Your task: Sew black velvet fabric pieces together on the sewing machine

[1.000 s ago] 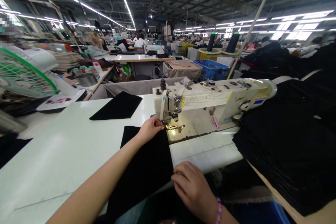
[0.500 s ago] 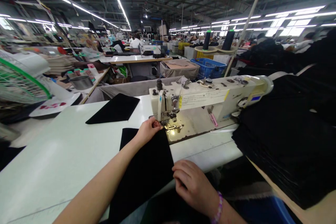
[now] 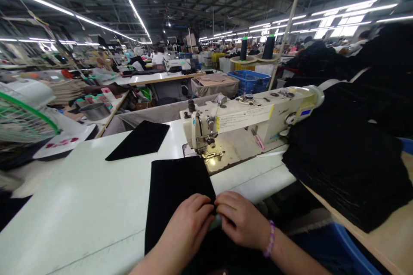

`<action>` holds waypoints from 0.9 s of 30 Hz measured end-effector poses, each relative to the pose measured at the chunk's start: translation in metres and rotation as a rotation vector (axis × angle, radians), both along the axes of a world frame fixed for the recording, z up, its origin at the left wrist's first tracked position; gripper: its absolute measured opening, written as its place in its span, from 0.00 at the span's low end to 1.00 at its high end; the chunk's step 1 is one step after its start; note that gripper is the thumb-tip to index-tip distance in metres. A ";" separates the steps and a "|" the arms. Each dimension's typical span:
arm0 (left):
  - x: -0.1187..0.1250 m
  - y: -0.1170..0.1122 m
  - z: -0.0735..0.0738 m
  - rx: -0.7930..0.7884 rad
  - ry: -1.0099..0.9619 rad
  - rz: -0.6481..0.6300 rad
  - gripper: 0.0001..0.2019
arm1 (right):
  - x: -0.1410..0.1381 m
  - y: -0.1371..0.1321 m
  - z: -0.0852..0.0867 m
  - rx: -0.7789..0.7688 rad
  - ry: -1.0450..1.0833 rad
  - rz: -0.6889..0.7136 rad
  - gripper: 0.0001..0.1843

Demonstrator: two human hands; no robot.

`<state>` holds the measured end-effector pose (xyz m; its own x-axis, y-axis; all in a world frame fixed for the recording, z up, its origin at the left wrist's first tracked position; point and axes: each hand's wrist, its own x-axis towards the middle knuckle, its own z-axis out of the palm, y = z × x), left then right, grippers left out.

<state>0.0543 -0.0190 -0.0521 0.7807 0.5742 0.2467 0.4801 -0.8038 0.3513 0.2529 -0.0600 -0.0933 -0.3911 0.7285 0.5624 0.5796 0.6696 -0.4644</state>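
Note:
A black fabric panel (image 3: pixel 176 180) lies on the pale table, its far right corner beside the needle area of the sewing machine (image 3: pixel 238 116). My left hand (image 3: pixel 193 219) pinches the panel's right edge near the table's front. Just across from it, my right hand (image 3: pixel 240 221), with a beaded bracelet (image 3: pixel 269 238) at the wrist, grips the same edge. The fingertips of both hands almost meet there. Part of the panel is hidden under my left hand and forearm. A second black fabric piece (image 3: pixel 138 139) lies flat farther back, left of the machine.
Pink-handled snips (image 3: pixel 258 139) lie on the machine bed. A tall stack of black fabric (image 3: pixel 345 167) stands on the right. At left is a fan with a green rim (image 3: pixel 32 109). Thread cones (image 3: pixel 268 47) and a blue basket (image 3: pixel 250 80) are behind the machine.
My left hand has left the panel's corner by the needle and come back toward me, to the right edge beside my right hand. The view has shifted slightly.

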 end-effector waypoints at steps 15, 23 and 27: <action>-0.011 0.021 -0.014 0.207 -0.010 0.015 0.14 | 0.000 0.028 0.001 -0.037 -0.034 -0.023 0.12; -0.013 0.040 -0.014 0.174 0.001 0.036 0.13 | 0.000 0.046 0.004 -0.022 -0.094 -0.067 0.11; -0.013 0.050 -0.014 0.192 0.019 0.035 0.13 | -0.001 0.055 0.006 -0.037 -0.126 -0.082 0.10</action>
